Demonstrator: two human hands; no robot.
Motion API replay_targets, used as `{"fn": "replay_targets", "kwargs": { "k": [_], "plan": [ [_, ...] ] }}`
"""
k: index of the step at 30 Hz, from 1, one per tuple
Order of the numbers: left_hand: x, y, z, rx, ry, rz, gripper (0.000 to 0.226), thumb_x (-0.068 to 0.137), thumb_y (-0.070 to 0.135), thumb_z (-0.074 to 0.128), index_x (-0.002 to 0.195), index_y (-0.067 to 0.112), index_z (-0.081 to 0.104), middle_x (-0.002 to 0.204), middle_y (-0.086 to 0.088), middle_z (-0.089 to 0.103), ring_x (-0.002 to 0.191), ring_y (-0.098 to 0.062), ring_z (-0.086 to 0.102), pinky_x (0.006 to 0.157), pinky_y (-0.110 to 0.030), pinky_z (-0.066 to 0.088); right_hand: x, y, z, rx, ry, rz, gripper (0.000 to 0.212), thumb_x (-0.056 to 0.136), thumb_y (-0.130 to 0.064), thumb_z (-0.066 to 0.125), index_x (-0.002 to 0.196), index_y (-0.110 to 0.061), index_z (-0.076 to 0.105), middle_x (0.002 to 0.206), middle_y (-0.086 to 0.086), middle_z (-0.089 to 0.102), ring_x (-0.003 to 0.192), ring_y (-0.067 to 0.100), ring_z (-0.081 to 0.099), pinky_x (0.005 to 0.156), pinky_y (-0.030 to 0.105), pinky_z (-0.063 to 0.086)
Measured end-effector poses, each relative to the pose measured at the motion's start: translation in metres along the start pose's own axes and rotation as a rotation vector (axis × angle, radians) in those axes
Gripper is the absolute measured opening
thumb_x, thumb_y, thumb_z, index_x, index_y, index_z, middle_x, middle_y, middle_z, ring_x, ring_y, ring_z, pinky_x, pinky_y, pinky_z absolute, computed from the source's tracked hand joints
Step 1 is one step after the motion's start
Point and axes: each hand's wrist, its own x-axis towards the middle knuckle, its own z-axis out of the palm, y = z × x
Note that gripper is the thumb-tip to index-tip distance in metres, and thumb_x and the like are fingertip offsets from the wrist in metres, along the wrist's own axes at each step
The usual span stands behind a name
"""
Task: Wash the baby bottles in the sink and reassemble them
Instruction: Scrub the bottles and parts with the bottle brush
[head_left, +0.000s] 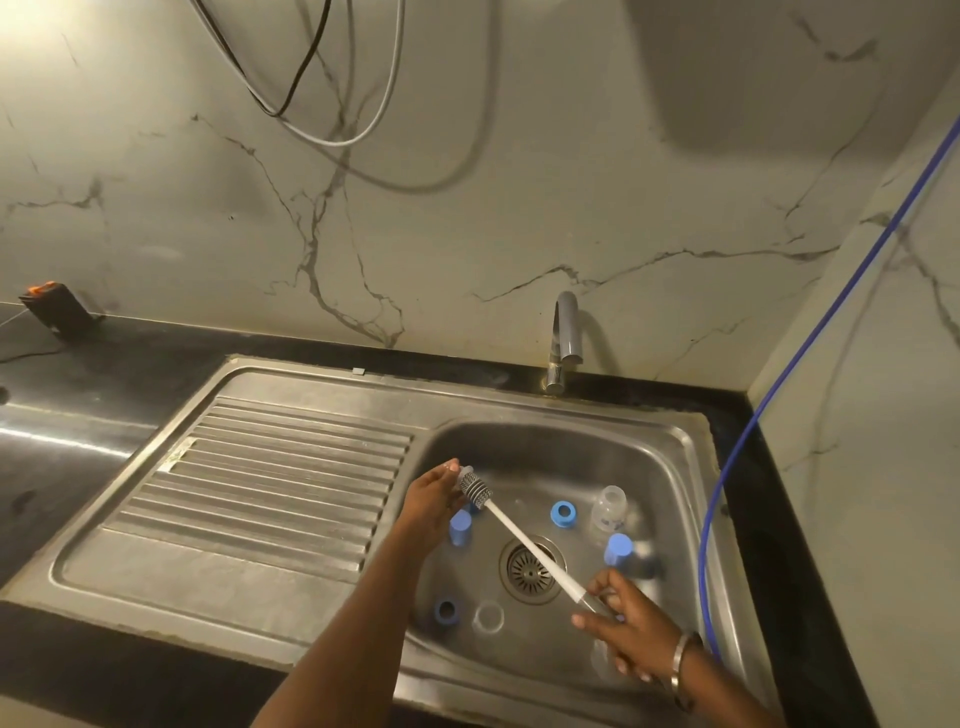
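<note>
Two hands are working over the sink (691, 467): the right hand (631, 631) is gripping the bottle brush (524, 540) by its handle, the left hand (431, 501) is pinching its bristled tip. Bottle (609, 506) and blue caps (563, 513) are lying in the basin.

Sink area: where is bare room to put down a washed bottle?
The ribbed drainboard left of the sink basin is bare. The basin floor is crowded: blue rings, blue caps, a clear bottle and both hands holding the brush.
</note>
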Motion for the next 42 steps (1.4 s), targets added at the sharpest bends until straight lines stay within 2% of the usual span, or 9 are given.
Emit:
{"fn": "replay_targets", "kwargs": {
  "k": [3, 8, 11, 15, 20, 25, 34, 38, 42],
  "plan": [
    [-0.002, 0.001, 0.0, -0.007, 0.027, 0.016, 0.013, 0.096, 0.013, 0.056, 0.106, 0.009, 0.063, 0.097, -0.011, 0.069, 0.084, -0.019, 0.068, 0.072, -0.026, 0.057, 0.004, 0.003, 0.003, -0.09, 0.12, -0.119, 0.027, 0.08, -0.021, 0.075, 0.083, -0.016, 0.049, 0.069, 0.002, 0.063, 0.041, 0.012, 0.049, 0.035, 0.019, 0.035],
    [-0.004, 0.001, -0.001, -0.049, -0.012, -0.026, 0.013, 0.096, 0.016, 0.056, 0.102, 0.011, 0.066, 0.1, -0.01, 0.07, 0.091, -0.021, 0.067, 0.085, -0.034, 0.054, 0.008, 0.005, 0.005, -0.261, 0.114, -0.241, 0.014, 0.092, -0.023, 0.062, 0.078, -0.025, 0.059, 0.057, -0.008, 0.057, 0.053, 0.002, 0.05, 0.055, 0.026, 0.044],
    [-0.002, 0.0, -0.002, -0.091, -0.026, -0.082, 0.015, 0.097, 0.017, 0.054, 0.102, 0.009, 0.066, 0.097, -0.01, 0.071, 0.09, -0.022, 0.066, 0.084, -0.036, 0.054, 0.011, 0.009, 0.002, -0.002, -0.053, -0.027, 0.02, 0.098, -0.027, 0.05, 0.091, -0.015, 0.065, 0.053, -0.008, 0.049, 0.04, 0.007, 0.038, 0.037, 0.019, 0.032],
    [-0.004, 0.001, 0.002, -0.172, -0.044, -0.152, 0.021, 0.101, 0.021, 0.047, 0.106, 0.01, 0.064, 0.099, -0.011, 0.07, 0.096, -0.025, 0.065, 0.09, -0.039, 0.05, 0.012, 0.012, -0.004, 0.166, -0.152, 0.112, 0.024, 0.095, -0.036, 0.054, 0.104, -0.014, 0.058, 0.057, -0.002, 0.049, 0.037, 0.01, 0.033, 0.033, 0.016, 0.028],
    [-0.005, 0.008, 0.016, -0.247, -0.005, -0.137, 0.02, 0.102, 0.019, 0.045, 0.103, 0.008, 0.061, 0.095, -0.013, 0.068, 0.089, -0.025, 0.065, 0.077, -0.036, 0.053, 0.012, 0.009, 0.0, -0.032, 0.095, -0.1, 0.03, 0.076, -0.025, 0.079, 0.081, -0.017, 0.05, 0.058, -0.002, 0.061, 0.038, 0.017, 0.051, 0.033, 0.02, 0.036],
    [-0.003, 0.006, 0.015, -0.285, 0.014, -0.157, 0.017, 0.101, 0.017, 0.046, 0.101, 0.008, 0.061, 0.094, -0.015, 0.068, 0.088, -0.026, 0.066, 0.075, -0.037, 0.053, 0.017, 0.004, -0.002, -0.174, 0.17, -0.198, 0.018, 0.09, -0.024, 0.065, 0.072, -0.021, 0.061, 0.056, -0.005, 0.059, 0.05, 0.005, 0.052, 0.049, 0.02, 0.045],
    [-0.004, 0.006, 0.016, -0.301, -0.023, -0.18, 0.022, 0.102, 0.019, 0.043, 0.104, 0.006, 0.06, 0.095, -0.015, 0.067, 0.09, -0.028, 0.064, 0.079, -0.039, 0.053, 0.019, 0.001, -0.008, 0.255, -0.225, 0.233, 0.042, 0.093, -0.051, 0.048, 0.092, -0.009, 0.054, 0.053, 0.0, 0.042, 0.034, 0.011, 0.031, 0.035, 0.016, 0.029],
    [-0.003, 0.006, 0.018, -0.293, -0.006, -0.158, 0.021, 0.103, 0.018, 0.042, 0.101, 0.007, 0.06, 0.096, -0.014, 0.066, 0.09, -0.026, 0.064, 0.076, -0.038, 0.057, 0.018, 0.0, -0.002, 0.031, -0.11, -0.006, 0.038, 0.081, -0.043, 0.071, 0.089, -0.016, 0.046, 0.059, -0.004, 0.052, 0.034, 0.015, 0.041, 0.032, 0.016, 0.028],
    [0.003, 0.006, 0.017, -0.296, 0.013, -0.143, 0.02, 0.103, 0.017, 0.043, 0.102, 0.007, 0.06, 0.095, -0.015, 0.066, 0.091, -0.025, 0.064, 0.098, -0.043, 0.046, 0.019, -0.001, -0.002, 0.001, -0.015, -0.114, 0.016, 0.086, -0.03, 0.069, 0.086, -0.017, 0.059, 0.055, -0.002, 0.058, 0.04, 0.015, 0.052, 0.036, 0.021, 0.037]
  ]
}}
